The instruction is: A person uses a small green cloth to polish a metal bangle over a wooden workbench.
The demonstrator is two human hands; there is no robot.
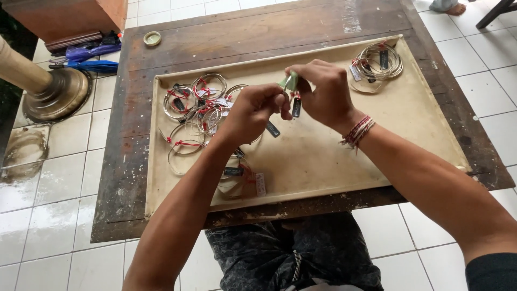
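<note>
Both hands meet above the middle of the shallow beige rectangular tray (323,172), which lies on the dark, worn wooden table (134,161). The right hand (322,94) has its fingers closed around a small pale green tool (290,82). The left hand (252,110) pinches a thin silver wire bangle (284,99) with dark hanging tags just beside that tool, fingers closed on it. A heap of silver wire bangles tied with red thread (196,110) lies toward the tray's far left corner, and a smaller stack of silver bangles (379,64) sits in its far right corner. A small round green lid (152,37) rests near the table's far left corner.
</note>
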